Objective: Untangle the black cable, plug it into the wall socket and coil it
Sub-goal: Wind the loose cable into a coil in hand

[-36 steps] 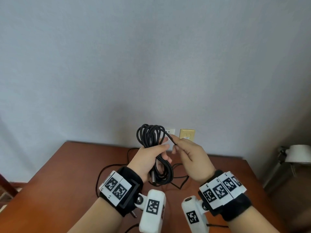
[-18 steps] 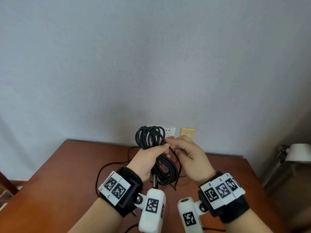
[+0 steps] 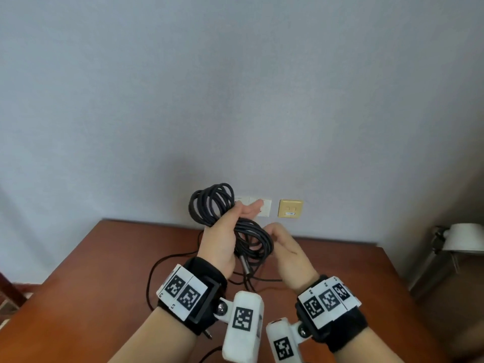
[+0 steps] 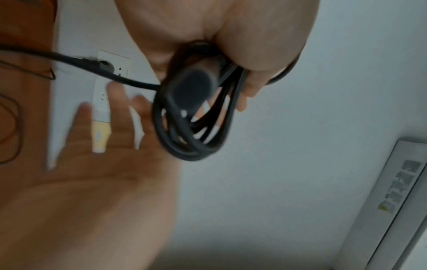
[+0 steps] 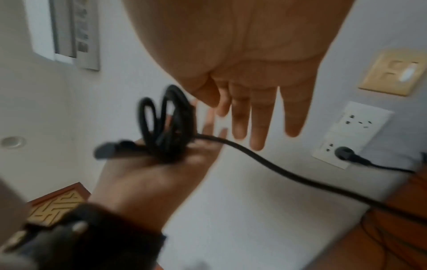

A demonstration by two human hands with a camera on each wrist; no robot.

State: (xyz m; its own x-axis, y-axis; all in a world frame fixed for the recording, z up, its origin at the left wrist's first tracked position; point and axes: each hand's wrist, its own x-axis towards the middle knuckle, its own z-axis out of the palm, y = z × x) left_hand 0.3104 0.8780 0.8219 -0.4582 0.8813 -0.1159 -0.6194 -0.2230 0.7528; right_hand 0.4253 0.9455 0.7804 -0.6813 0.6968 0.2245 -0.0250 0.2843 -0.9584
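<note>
Across our left hand (image 3: pixel 222 239), thumb clamping it, lies one coiled black cable (image 3: pixel 230 221), long axis running up-and-down; its single free end hangs below the grip. Our right hand (image 3: pixel 285 254) waits beside it, fingers spread.

Both forearms raised side by side, wrists banded. Left hand (image 3: pixel 222 239) upright, thumb side up, coiled black cable (image 3: pixel 225 218) lying across its palm, fingers (image 3: pixel 252 208) extended forward with the thumb over the strands. Right hand (image 3: pixel 286 254) just beside it, palm facing left, fingers (image 5: pixel 258 117) straight and spread, holding nothing.
</note>
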